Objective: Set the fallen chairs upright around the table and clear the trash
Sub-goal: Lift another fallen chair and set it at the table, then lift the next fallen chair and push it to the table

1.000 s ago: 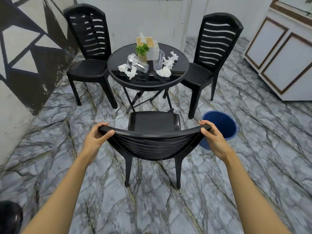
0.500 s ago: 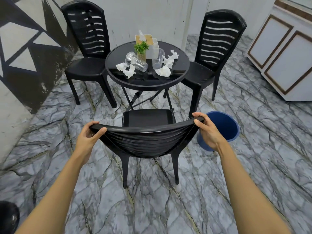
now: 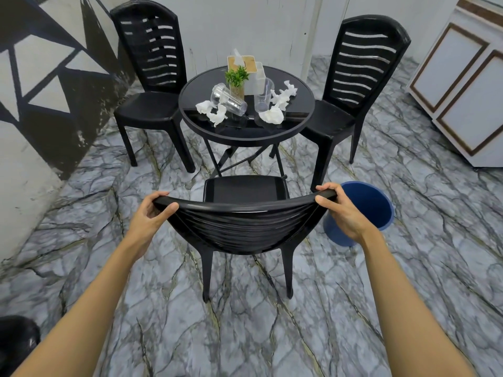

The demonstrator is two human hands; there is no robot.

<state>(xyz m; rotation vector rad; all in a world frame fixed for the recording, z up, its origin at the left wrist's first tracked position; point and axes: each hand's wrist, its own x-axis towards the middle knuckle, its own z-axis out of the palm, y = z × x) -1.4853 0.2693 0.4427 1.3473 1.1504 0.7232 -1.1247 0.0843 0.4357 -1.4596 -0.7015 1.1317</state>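
Note:
A black plastic chair [image 3: 245, 227] stands upright in front of me, facing the round black table [image 3: 190, 123]. My left hand [image 3: 151, 216] grips the left end of its top rail and my right hand [image 3: 340, 213] grips the right end. Two more black chairs stand upright, one at the table's left [image 3: 147, 104] and one at its right [image 3: 353, 99]. On the table lie crumpled white tissues [image 3: 272, 115], more tissues [image 3: 212, 111], a tipped clear plastic cup [image 3: 227, 99] and an upright clear cup [image 3: 262, 96].
A blue bucket [image 3: 375, 205] stands on the marble floor right of the near chair. A tissue box [image 3: 245, 63] and a small green plant [image 3: 236, 77] sit at the table's back. White cabinets [image 3: 462, 85] fill the right; a patterned wall [image 3: 40, 77] runs along the left.
The chair I hold has slid forward toward the table, its seat now close to the table's legs. Both hands keep their grip on the top rail.

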